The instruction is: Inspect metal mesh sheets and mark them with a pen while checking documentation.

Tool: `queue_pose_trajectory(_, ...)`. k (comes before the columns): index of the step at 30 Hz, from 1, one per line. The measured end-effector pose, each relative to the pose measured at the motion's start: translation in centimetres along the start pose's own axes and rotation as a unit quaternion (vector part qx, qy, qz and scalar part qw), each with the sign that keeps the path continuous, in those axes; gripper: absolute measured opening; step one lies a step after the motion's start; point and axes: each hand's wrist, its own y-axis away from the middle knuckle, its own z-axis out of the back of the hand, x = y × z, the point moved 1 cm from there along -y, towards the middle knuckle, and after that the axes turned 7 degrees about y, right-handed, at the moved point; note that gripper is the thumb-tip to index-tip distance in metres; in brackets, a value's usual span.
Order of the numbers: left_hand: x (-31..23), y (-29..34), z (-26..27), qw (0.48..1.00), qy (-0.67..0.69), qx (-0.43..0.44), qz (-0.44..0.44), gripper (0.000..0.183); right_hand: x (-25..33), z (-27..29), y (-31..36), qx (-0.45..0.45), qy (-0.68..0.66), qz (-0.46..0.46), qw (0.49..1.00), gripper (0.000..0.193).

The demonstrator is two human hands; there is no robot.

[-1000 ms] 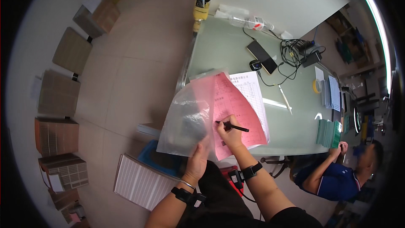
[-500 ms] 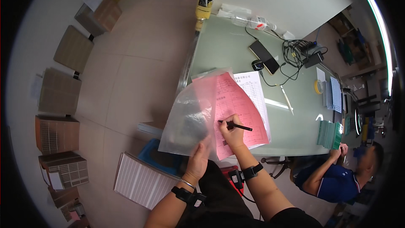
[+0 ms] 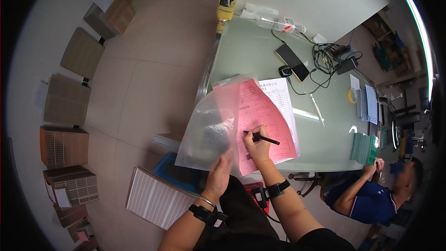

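My right hand (image 3: 258,150) is closed around a black pen (image 3: 271,140), its tip on a printed pink form (image 3: 253,107). The form lies at the desk's near left edge, with its right side curling up. Under it, a white printed sheet (image 3: 281,95) shows along the right. A translucent plastic sleeve (image 3: 204,125) overlaps the form's left side and hangs past the desk edge. My left hand (image 3: 217,176) pinches the sleeve's lower edge, thumb on top; its other fingers are mostly hidden beneath.
On the glass-topped desk (image 3: 251,46) lie a phone (image 3: 292,62), tangled black cables (image 3: 325,60), a white pen-like stick (image 3: 318,109) and a plastic bottle (image 3: 284,24). A co-worker (image 3: 367,200) sits at the right beside stacked green boards (image 3: 364,148). Boxes (image 3: 65,146) line the left wall.
My right hand and the pen have moved slightly to the right across the pink form. My left hand keeps its hold on the sleeve.
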Motion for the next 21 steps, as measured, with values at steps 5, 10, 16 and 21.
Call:
queue_pose_trajectory(5,-0.08,-0.02,-0.13,1.000,-0.008,0.005,0.004,0.055,-0.21,0.02,-0.01,0.003,0.001,-0.008,1.000,0.018)
queue_pose_trajectory(10,-0.18,-0.02,-0.23,1.000,-0.007,0.004,0.008,0.056,-0.16,0.07,0.00,0.013,-0.004,-0.003,1.000,0.018)
queue_pose_trajectory(16,-0.03,-0.06,0.10,1.000,0.006,0.009,0.003,0.051,-0.27,0.08,0.00,0.001,-0.025,-0.016,1.000,0.017)
queue_pose_trajectory(21,0.05,0.00,0.17,1.000,0.009,0.008,0.004,0.051,0.26,0.29,-0.17,-0.013,0.013,-0.003,1.000,0.018)
